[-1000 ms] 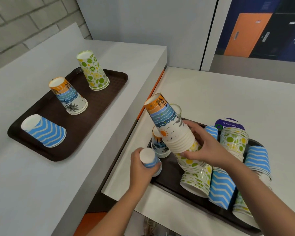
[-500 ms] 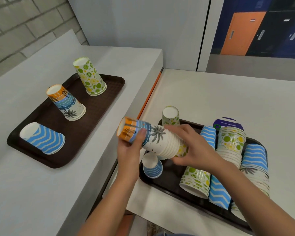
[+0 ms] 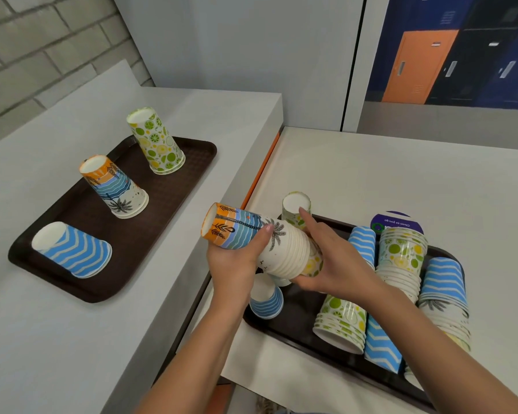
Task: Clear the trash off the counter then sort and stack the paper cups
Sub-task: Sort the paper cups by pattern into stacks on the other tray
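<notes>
I hold a sideways stack of beach-print cups [image 3: 251, 239] between both hands over the near-left corner of the right tray [image 3: 299, 331]. My left hand [image 3: 237, 264] grips its orange closed end from below. My right hand [image 3: 332, 261] wraps the rim end, where a citrus-print cup sticks out. On the right tray lie a small blue-striped cup [image 3: 266, 298], a citrus stack [image 3: 341, 321], blue wave stacks [image 3: 382, 343] and mixed stacks [image 3: 401, 261]. The left tray [image 3: 168, 204] carries an upside-down citrus cup [image 3: 156, 141], a beach cup [image 3: 114, 186] and a blue wave cup [image 3: 72, 249].
Two white counters meet at a step with an orange strip [image 3: 260, 171] between them; the left one is higher. A purple round label [image 3: 396, 224] lies behind the right tray. An upside-down citrus cup [image 3: 295, 209] stands at that tray's far corner. A grey wall closes off the back.
My left hand let go of the small blue-striped cup, which now lies on the right tray, and took the stack's orange end. The stack tipped from upright to sideways.
</notes>
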Available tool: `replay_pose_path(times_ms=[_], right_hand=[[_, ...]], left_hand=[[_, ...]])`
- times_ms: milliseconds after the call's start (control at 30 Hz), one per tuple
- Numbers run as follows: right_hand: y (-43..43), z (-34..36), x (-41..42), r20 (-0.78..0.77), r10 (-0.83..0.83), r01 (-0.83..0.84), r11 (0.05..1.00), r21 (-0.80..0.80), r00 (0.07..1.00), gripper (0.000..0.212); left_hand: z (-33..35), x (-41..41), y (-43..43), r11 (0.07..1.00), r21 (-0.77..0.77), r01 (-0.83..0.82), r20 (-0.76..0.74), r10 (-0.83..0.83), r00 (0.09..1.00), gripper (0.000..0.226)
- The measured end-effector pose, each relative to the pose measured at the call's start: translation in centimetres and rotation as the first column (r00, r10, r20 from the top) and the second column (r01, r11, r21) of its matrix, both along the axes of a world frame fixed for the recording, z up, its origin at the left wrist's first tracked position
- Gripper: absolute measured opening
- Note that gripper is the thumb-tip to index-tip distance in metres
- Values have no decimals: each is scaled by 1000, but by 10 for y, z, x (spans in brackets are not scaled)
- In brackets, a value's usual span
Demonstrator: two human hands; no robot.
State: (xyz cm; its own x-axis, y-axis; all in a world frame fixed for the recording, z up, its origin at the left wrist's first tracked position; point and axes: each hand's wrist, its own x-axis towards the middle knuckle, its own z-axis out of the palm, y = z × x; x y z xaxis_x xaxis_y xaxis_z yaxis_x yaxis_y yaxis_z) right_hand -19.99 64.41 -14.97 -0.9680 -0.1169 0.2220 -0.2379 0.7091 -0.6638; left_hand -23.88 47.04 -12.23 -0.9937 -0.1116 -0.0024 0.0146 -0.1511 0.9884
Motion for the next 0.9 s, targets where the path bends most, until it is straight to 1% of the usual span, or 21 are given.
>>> replay_pose_path(times_ms=[100,200,300,367,433,500,533,600,667,700,733,800,833,900], right_hand=[[3,0,-1,2,-12,12,998,69,1000,115],[8,1,-1,24,-30,27,993,117,999,112],[19,2,-1,49,-72,65,989,136,996,97],[29,5,-2,63,-121,114,988,108,991,89],[38,11,-9,52,-210,209,977,31,976,83],[44,19,-23,21,-322,323,943,-79,946,81],[45,23,-33,12,-370,368,918,-148,929,80],[42,32,-56,25,-424,407,850,-335,905,77],[34,37,-79,48,-430,391,762,-516,902,75],[28,37,-88,52,-426,376,727,-574,903,75],[23,34,-96,60,-419,365,700,-614,906,74],[13,22,-108,96,-401,362,666,-653,911,73],[10,13,-112,115,-394,370,666,-648,912,73],[8,-7,-114,152,-381,395,716,-576,912,71]], left_hand=[[1,-6,1,999,26,-24,17,24,1000,25],[5,-16,-4,991,92,-96,71,90,993,32],[14,-29,-16,975,157,-159,90,146,985,40],[19,-37,-24,971,148,-186,40,182,982,36],[20,-41,-28,977,82,-199,-45,203,978,30],[17,-40,-25,980,-25,-198,-103,195,975,32],[13,-38,-20,978,-86,-188,-121,177,977,38],[2,-32,-9,968,-204,-149,-155,119,981,52],[-9,-27,4,946,-311,-95,-152,50,987,67],[-15,-26,10,930,-362,-61,-132,14,991,75],[-22,-26,15,909,-415,-32,-111,-16,994,79],[-35,-30,22,853,-522,18,-73,-66,995,80],[-41,-32,23,825,-562,58,-45,-101,994,81],[-55,-37,24,791,-586,178,43,-189,981,83]])
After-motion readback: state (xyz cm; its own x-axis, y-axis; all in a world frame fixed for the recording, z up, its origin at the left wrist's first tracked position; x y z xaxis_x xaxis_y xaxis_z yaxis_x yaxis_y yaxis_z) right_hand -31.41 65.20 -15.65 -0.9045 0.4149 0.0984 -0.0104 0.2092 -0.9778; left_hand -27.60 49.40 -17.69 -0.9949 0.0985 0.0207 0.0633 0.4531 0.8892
